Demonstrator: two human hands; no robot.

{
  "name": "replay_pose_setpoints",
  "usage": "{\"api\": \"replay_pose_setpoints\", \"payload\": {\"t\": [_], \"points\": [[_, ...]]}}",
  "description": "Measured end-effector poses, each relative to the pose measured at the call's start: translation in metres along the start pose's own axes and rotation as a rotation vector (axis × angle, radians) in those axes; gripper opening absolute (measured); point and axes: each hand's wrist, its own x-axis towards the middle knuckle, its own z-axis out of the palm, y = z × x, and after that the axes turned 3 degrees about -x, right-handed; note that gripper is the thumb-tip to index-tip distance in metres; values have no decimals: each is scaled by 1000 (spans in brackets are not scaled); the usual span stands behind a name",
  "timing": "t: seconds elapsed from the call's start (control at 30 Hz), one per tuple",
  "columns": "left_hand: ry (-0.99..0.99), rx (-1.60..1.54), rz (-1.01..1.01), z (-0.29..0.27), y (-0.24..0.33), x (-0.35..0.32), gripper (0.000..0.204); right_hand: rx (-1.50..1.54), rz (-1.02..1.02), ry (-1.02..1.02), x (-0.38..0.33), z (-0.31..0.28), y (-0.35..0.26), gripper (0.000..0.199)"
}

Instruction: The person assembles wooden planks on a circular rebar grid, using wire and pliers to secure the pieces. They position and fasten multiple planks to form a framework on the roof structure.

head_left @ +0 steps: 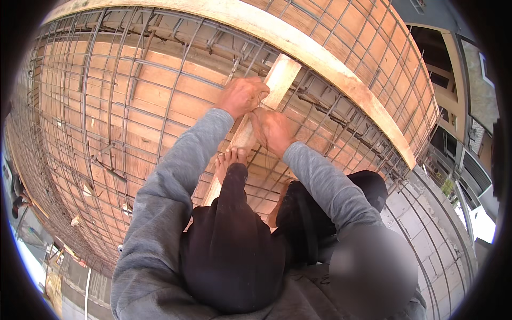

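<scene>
My left hand (244, 96) is closed, its fingertips pinching a thin wire beside a pale wooden plank (282, 80). Just to the right and nearer, my right hand (274, 130) is also closed, slightly blurred, with thin strands at its fingers; the fingertips of both hands nearly meet over the plank. Much of the wire is hidden by the fingers. The plank lies across a grid of steel reinforcing bars (173, 88), and my bare foot (230, 159) presses on it.
Orange-brown plywood panels (149, 106) lie beneath the bars. A long wooden board (320, 50) crosses beyond my hands, curved by the lens. Grey blockwork (426, 234) shows at the right, with buildings (453, 80) farther off. A bar-like tool (109, 169) lies on the grid at left.
</scene>
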Motion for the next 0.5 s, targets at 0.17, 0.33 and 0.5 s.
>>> {"api": "replay_pose_setpoints", "payload": {"t": [0.17, 0.33, 0.5], "points": [[295, -311, -277, 20, 7, -22, 9, 256, 183, 30, 1, -13, -8, 15], [352, -164, -377, 22, 0, -30, 9, 208, 93, -93, 9, -46, 12, 19], [380, -385, -467, 32, 2, -24, 13, 213, 73, -137, 8, -45, 17, 19]]}}
